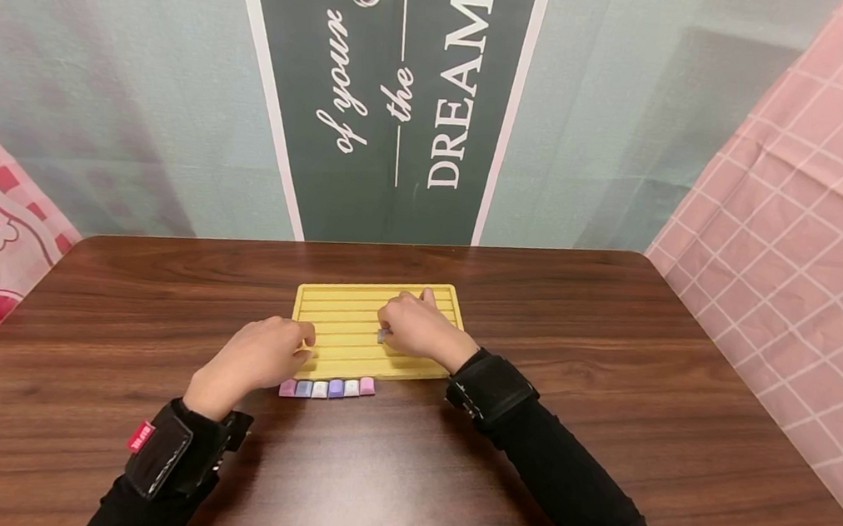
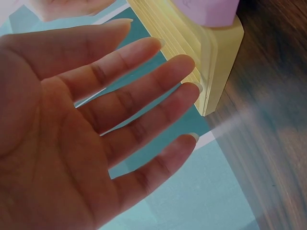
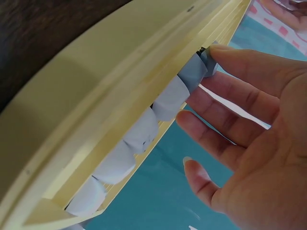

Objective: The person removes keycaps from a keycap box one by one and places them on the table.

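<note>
My right hand [image 1: 419, 326] is over the yellow ridged tray [image 1: 341, 364]. Its thumb and index finger pinch a small blue-grey keycap [image 3: 209, 62] at the end of a row in one groove. Beside that cap in the right wrist view sit another blue-grey keycap [image 3: 193, 72] and several white keycaps [image 3: 142, 129]; in the head view the hand hides most of this row. At the tray's left edge my left hand [image 1: 259, 356] hovers with spread, slightly bent fingers and holds nothing. A pink-purple keycap [image 2: 211, 10] shows beyond its fingertips in the left wrist view.
Along the tray's front edge stands a line of pink, blue-grey, white and violet keycaps [image 1: 336, 388] on the brown wooden table [image 1: 581, 335]. A pale blue curtain with a dark lettered panel [image 1: 396, 211] hangs behind. Pink cloths [image 1: 804, 271] border both sides.
</note>
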Demonstrator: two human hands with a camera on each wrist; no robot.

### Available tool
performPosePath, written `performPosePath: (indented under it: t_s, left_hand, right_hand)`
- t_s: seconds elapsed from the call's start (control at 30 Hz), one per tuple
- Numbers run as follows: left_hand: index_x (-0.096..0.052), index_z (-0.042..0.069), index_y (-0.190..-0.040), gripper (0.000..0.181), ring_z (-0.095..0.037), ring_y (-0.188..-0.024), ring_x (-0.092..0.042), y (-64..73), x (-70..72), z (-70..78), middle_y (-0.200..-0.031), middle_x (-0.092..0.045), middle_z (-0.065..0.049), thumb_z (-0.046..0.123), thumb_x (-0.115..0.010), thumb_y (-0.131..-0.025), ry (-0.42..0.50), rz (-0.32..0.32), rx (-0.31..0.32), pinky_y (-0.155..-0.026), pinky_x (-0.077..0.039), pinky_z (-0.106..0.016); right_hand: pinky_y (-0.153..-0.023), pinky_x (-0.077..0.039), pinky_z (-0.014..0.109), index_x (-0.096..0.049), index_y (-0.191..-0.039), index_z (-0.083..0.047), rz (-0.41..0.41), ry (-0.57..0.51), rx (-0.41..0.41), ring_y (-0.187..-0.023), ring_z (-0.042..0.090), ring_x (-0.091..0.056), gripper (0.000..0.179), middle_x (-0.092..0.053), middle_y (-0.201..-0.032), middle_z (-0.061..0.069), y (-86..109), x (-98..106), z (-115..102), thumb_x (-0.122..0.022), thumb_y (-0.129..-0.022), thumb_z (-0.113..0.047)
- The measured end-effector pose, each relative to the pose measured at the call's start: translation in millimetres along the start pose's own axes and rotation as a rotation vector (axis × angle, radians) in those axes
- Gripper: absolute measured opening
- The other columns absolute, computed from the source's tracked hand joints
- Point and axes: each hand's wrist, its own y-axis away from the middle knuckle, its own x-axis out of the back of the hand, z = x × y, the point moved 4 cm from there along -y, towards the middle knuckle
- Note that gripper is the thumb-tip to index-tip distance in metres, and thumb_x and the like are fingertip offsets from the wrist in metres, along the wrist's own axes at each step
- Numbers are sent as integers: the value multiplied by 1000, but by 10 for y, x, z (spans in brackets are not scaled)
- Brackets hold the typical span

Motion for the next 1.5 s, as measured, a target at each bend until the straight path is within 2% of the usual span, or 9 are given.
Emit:
performPosePath:
  t_s: [0.27, 0.6, 0.8, 1.17, 1.5]
  left_hand:
    - [-64, 2, -95, 14, -15, -65, -50, 3, -7, 24, -82, -62, -6, 11, -61, -85, -5, 14, -25, -62, -44, -37]
    - [-64, 4, -93, 13, -15, -67, -54, 19, 2, 56, -82, -63, -5, 12, -63, -84, -7, 33, -53, -64, -45, -39]
    - [-64, 4, -93, 13, -15, -67, -54, 22, 3, 68, -83, -64, -5, 13, -64, -84, -13, 29, -54, -65, -45, -39]
    - [-64, 4, -94, 13, -14, -68, -54, 31, -2, 80, -85, -64, -5, 13, -63, -85, -8, 28, -64, -65, -45, -38]
    - [-64, 5, -94, 13, -14, -69, -55, 35, -5, 92, -85, -64, -4, 14, -63, -85, -10, 34, -72, -66, -45, -39]
  right_hand:
    - [-69, -17, 35, -51, -64, -17, 12, -11, 7, -72, 15, -42, 26, -45, -64, -7, 39, 13, 1, -65, -85, -20]
    - [-73, -24, 36, -64, -75, -17, 38, 5, 8, -79, 13, -48, 11, -57, -76, -8, 77, 49, 11, -65, -85, -21]
    - [-75, -25, 38, -67, -80, -16, 38, -5, 6, -82, 14, -49, 9, -61, -83, -6, 107, 66, 9, -64, -86, -22]
    - [-76, -23, 40, -66, -75, -17, 65, -30, 13, -76, 12, -46, 12, -58, -76, -8, 167, 72, 25, -64, -85, -23]
    - [-74, -21, 40, -56, -64, -18, 94, -49, 36, -71, 13, -44, 23, -49, -65, -8, 222, 90, 12, -65, -85, -20]
